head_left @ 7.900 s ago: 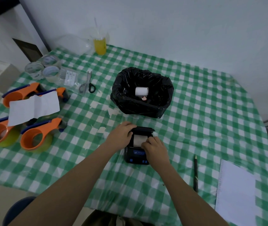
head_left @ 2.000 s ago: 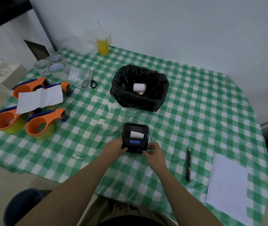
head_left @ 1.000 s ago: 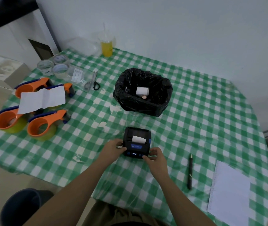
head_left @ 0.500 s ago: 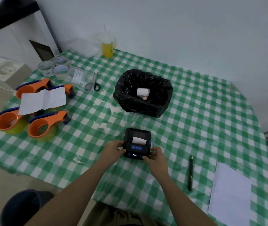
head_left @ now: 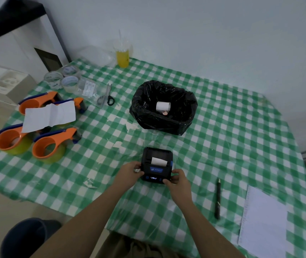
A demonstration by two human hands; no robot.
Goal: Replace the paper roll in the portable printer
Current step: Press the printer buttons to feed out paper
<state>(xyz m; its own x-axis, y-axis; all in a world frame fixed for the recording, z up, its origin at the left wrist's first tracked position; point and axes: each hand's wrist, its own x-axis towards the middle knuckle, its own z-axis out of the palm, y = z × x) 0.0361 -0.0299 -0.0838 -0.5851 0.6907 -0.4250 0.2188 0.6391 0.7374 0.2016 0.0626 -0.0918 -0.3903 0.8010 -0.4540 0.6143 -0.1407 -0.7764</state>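
Observation:
The small black portable printer (head_left: 156,164) rests on the green checked tablecloth (head_left: 222,146) with its lid closed. A short strip of white paper (head_left: 158,161) sticks out of its slot, and a small display glows on its front edge. My left hand (head_left: 129,173) grips the printer's left side. My right hand (head_left: 176,180) holds its front right corner, thumb on the front edge. A white paper roll (head_left: 163,106) lies inside the black bag-lined bin (head_left: 164,108) behind the printer.
Three orange tape dispensers (head_left: 49,146) and a white sheet (head_left: 49,115) sit at the left. Scissors (head_left: 106,98), tape rolls (head_left: 62,80) and a yellow drink cup (head_left: 123,54) are farther back. A black pen (head_left: 218,198) and a notepad (head_left: 263,224) lie at the right.
Earlier both hands worked over the printer's open paper bay; now the lid is shut with paper sticking out. Over the last second the hands stay on the printer and its display has lit.

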